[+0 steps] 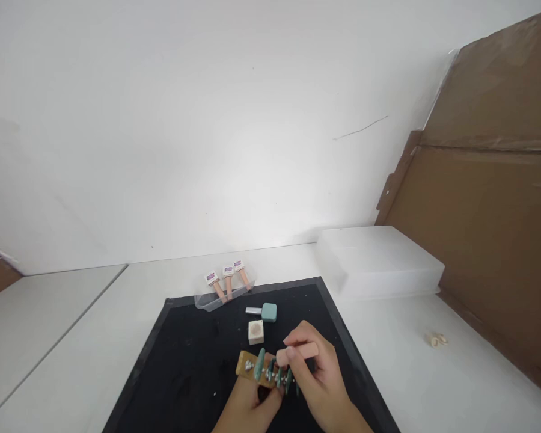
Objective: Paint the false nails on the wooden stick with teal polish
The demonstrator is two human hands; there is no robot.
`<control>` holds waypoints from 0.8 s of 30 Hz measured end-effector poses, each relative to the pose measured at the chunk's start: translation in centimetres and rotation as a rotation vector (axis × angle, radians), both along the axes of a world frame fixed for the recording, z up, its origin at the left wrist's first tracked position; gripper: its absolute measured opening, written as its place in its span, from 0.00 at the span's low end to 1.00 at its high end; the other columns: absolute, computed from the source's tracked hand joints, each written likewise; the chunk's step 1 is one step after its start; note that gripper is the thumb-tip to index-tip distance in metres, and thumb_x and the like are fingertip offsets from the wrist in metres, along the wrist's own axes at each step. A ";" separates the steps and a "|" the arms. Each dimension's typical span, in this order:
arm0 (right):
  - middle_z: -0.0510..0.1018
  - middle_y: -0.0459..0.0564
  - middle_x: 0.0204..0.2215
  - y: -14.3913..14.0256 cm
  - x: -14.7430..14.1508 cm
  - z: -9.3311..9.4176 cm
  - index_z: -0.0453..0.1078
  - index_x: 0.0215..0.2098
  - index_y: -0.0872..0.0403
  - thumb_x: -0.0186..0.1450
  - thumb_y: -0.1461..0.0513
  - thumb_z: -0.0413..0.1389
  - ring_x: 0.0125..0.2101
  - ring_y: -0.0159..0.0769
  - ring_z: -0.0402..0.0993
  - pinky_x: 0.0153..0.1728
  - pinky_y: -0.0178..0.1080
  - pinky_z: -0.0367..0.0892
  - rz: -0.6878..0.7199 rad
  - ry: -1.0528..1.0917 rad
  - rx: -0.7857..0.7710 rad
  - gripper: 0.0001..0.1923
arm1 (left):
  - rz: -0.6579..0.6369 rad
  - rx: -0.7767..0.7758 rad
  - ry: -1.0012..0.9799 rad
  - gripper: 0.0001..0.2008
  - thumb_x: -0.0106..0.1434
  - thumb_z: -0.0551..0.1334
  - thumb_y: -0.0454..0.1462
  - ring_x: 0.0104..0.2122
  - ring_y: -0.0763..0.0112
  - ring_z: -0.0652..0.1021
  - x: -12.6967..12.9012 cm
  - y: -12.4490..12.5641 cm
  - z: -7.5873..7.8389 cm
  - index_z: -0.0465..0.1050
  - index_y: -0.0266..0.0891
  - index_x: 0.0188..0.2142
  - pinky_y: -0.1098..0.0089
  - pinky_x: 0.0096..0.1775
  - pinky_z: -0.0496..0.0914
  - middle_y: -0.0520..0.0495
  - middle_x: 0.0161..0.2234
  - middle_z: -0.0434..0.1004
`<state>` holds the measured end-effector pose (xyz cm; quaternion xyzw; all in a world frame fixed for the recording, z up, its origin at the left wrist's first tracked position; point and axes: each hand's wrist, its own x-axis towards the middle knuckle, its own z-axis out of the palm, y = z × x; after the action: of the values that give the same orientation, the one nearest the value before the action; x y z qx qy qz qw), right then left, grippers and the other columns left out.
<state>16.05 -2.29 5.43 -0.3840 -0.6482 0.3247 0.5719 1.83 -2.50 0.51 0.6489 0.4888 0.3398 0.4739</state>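
Nearest the camera, at the bottom edge of the view, two bare hands meet over a black mat [184,361]. The left hand [247,406] pinches the near end of a small wooden holder [252,367], closed on it from below. The holder carries a row of teal false nails [259,364] fixed on metal clips. It looks light and rigid. The nails look thin, smooth and easily knocked loose, so the safest grip seems to be the bare wooden ends rather than the nails or clips.

The right hand [318,376] is closed around a pale pink block [300,352], held between thumb and fingers just above the row of nails. It seems light and firm enough to hold by its long sides.

A little farther on the mat sit a cream cube [256,331] and, just behind it, a teal bottle [264,312] lying on its side. At the mat's far edge, a clear tray [216,299] holds three pink sticks [228,279] with labelled tops.

Beyond, to the right, a translucent plastic box [379,261] rests on the white table [72,355]. Two small pale objects [439,340] lie near the right edge. Brown cardboard [491,210] leans against a white wall [184,120].
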 end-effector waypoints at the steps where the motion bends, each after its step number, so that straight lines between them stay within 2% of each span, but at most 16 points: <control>1: 0.65 0.46 0.24 0.0 0.0 0.0 0.64 0.30 0.54 0.64 0.64 0.48 0.23 0.31 0.64 0.22 0.32 0.60 0.000 0.000 -0.007 0.06 | -0.014 -0.007 0.004 0.11 0.56 0.56 0.43 0.38 0.63 0.70 0.0 0.0 0.0 0.69 0.40 0.36 0.63 0.44 0.63 0.46 0.34 0.71; 4: 0.65 0.45 0.24 0.0 -0.1 0.0 0.64 0.30 0.54 0.64 0.63 0.47 0.23 0.32 0.64 0.23 0.33 0.61 -0.006 -0.005 -0.024 0.06 | -0.022 0.000 0.001 0.12 0.56 0.55 0.43 0.38 0.63 0.70 -0.1 0.0 -0.1 0.68 0.40 0.37 0.63 0.44 0.63 0.46 0.35 0.71; 8: 0.64 0.45 0.24 0.1 -0.1 0.0 0.64 0.30 0.54 0.64 0.62 0.47 0.24 0.32 0.65 0.23 0.33 0.62 -0.009 -0.009 -0.028 0.07 | 0.032 0.019 -0.001 0.12 0.55 0.56 0.44 0.38 0.63 0.70 0.0 0.0 -0.2 0.69 0.40 0.36 0.64 0.43 0.63 0.46 0.34 0.72; 18: 0.64 0.45 0.24 0.1 -0.1 0.0 0.63 0.30 0.53 0.64 0.62 0.47 0.23 0.32 0.65 0.21 0.32 0.60 -0.015 0.008 -0.043 0.07 | 0.028 -0.005 -0.032 0.12 0.55 0.56 0.43 0.40 0.62 0.70 0.0 -0.1 -0.4 0.69 0.40 0.36 0.64 0.45 0.62 0.46 0.36 0.72; 24: 0.65 0.45 0.24 0.0 -0.1 0.0 0.63 0.29 0.53 0.64 0.62 0.47 0.23 0.32 0.64 0.20 0.32 0.60 -0.028 0.004 -0.045 0.07 | 0.023 0.009 0.006 0.11 0.55 0.56 0.43 0.38 0.62 0.70 -0.2 0.0 -0.3 0.70 0.41 0.35 0.64 0.44 0.63 0.47 0.33 0.71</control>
<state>15.97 -2.28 5.47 -0.4050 -0.6342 0.3321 0.5687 1.67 -2.49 0.17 0.6463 0.4963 0.3453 0.4655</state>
